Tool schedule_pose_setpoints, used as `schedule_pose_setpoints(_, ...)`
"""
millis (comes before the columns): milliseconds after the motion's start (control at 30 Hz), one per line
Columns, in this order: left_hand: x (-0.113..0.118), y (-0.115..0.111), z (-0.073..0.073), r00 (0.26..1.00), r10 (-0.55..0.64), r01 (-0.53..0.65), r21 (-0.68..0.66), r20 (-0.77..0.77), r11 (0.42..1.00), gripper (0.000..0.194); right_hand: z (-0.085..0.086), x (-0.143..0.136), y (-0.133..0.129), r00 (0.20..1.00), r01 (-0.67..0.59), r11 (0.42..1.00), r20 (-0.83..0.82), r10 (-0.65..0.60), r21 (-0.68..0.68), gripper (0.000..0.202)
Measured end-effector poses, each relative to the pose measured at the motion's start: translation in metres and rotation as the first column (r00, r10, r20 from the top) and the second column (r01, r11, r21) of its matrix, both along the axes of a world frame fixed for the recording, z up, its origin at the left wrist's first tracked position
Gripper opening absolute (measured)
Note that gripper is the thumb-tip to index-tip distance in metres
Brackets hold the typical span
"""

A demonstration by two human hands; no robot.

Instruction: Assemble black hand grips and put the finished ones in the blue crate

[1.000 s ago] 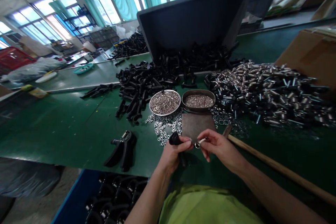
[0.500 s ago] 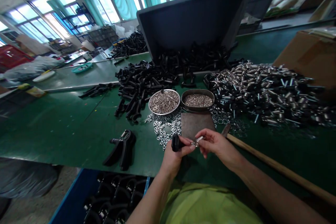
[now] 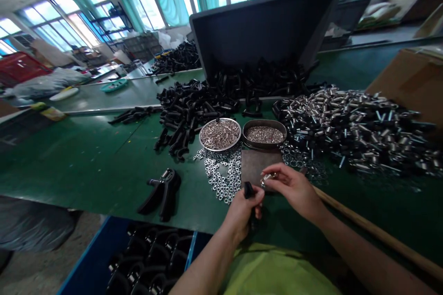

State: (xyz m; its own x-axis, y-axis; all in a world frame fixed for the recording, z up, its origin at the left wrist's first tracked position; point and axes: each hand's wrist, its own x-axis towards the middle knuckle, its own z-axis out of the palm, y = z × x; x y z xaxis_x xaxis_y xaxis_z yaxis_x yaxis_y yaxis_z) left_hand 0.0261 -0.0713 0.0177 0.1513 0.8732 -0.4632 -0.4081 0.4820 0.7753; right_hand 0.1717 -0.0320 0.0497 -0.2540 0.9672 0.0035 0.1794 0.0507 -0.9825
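My left hand [image 3: 245, 207] is closed round a black plastic part [image 3: 248, 190], whose top end sticks up past the thumb while my fingers cover the rest. Between the fingertips of my right hand [image 3: 292, 189] is a small shiny coil spring [image 3: 268, 178], just right of the black part and a little apart from it. Behind both hands lies a flat metal plate [image 3: 256, 161]. Loose nuts [image 3: 224, 179] are spread to the left of that plate. Further left, a black hand grip [image 3: 161, 196] with a spring at its top rests on the green table [image 3: 104, 161].
Small metal pins fill a round dish [image 3: 201, 140], beside an oval tin [image 3: 284, 136] of tiny parts. Black handles pile before a grey bin [image 3: 266, 27]. Springs and bolts heap up [image 3: 360, 129] at right. A wooden shaft [image 3: 374, 228] lies near my right forearm. Below sits a blue crate [image 3: 90, 258].
My hands have drawn apart slightly. My left hand has turned and lowered with the black part; my right hand has moved a little right and up, still pinching the spring.
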Motion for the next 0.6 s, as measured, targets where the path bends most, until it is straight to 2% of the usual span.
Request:
schedule_pose_setpoints(100, 0.008, 0.001, -0.001, 0.986, -0.003, 0.025, -0.127, 0.164, 0.992, 0.036, 0.005, -0.004, -0.005, 0.999, -0.011, 0.999, -0.041, 0.012, 0.046, 0.019)
schedule_pose_setpoints(267, 0.014, 0.002, -0.001, 0.981, -0.025, 0.050, -0.128, 0.190, 0.990, 0.036, 0.015, -0.007, -0.009, 0.991, -0.059, 0.989, 0.129, 0.041, 0.134, 0.013)
schedule_pose_setpoints(400, 0.015, 0.001, 0.003, 0.994, -0.094, 0.097, -0.059, 0.050, 0.994, 0.035, 0.011, -0.007, -0.010, 0.976, -0.069, 0.989, 0.213, 0.040, 0.133, 0.012)
schedule_pose_setpoints(533, 0.013, -0.002, 0.014, 0.947, -0.215, 0.227, 0.024, -0.240, 0.974, 0.042, -0.005, 0.000, -0.002, 0.994, -0.013, 0.999, 0.107, 0.009, 0.030, 0.012)
schedule_pose_setpoints(600, 0.010, -0.003, 0.018, 0.931, -0.275, 0.289, 0.022, -0.241, 0.957, 0.041, -0.011, 0.011, 0.009, 0.993, -0.082, 0.997, 0.088, 0.083, -0.015, 0.016)
